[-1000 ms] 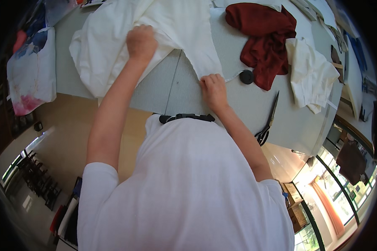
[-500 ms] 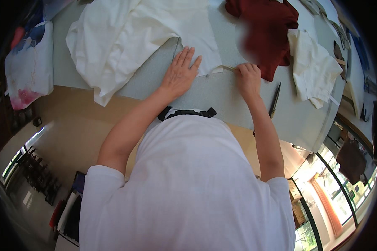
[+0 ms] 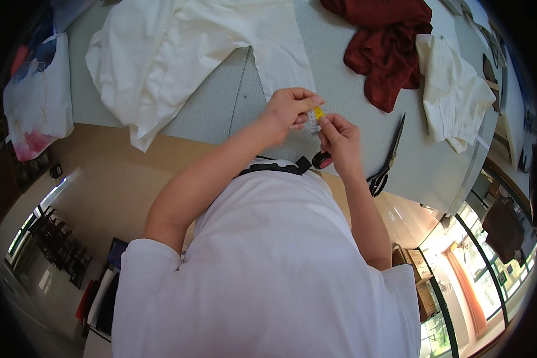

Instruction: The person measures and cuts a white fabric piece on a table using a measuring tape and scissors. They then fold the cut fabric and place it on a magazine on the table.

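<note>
One yellow-and-white tape (image 3: 319,113) — in left hand (image 3: 286,111) and right hand (image 3: 342,140)

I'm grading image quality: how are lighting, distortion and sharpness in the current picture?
Head view: fairly even light on the flat grey tabletop, soft shadows in the creased white cloth, glare at the glass window lower right, edges bowing toward the rim; the yellow-and-white tape strip between left hand and right hand is too small and soft to read.
</note>
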Motion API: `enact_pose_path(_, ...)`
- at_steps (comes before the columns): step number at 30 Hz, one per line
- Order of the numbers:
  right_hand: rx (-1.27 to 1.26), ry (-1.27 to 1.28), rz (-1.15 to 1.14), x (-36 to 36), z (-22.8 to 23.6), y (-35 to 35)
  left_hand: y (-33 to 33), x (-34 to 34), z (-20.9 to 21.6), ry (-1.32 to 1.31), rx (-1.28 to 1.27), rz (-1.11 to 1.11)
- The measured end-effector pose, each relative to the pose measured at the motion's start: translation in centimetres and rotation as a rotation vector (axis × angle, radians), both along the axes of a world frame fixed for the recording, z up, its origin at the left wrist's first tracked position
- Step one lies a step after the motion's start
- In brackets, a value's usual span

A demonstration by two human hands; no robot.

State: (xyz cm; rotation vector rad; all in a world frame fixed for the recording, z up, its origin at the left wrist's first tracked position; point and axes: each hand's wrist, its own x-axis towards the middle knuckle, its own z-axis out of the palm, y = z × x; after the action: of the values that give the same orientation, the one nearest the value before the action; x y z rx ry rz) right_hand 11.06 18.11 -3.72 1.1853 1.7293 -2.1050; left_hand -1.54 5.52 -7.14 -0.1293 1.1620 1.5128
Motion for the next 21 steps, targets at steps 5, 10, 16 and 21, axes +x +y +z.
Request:
enact_pose_path(5,0.252,-0.028,0.077,-0.1,0.5,-1.3,-0.9,-1.7,1.3,0.434,-0.121,-0.296)
enact_pose_path(10,0.746,0.025,0.334,0.2,0.2,-1.3,-1.7,-2.6,1.5,0.445,-0.068,-0.327)
enact_pose_path(16,0.341,-0.137,0.575,3.0,-1.5,0.8,-1.4,-5.0,2.7,1.360,-0.019,-0.550)
enact_pose_path(21,-0.234,0.158,0.038,3.5,-1.2,0.7,0.3,-8.3,1.4,1.510,-0.196,-0.558)
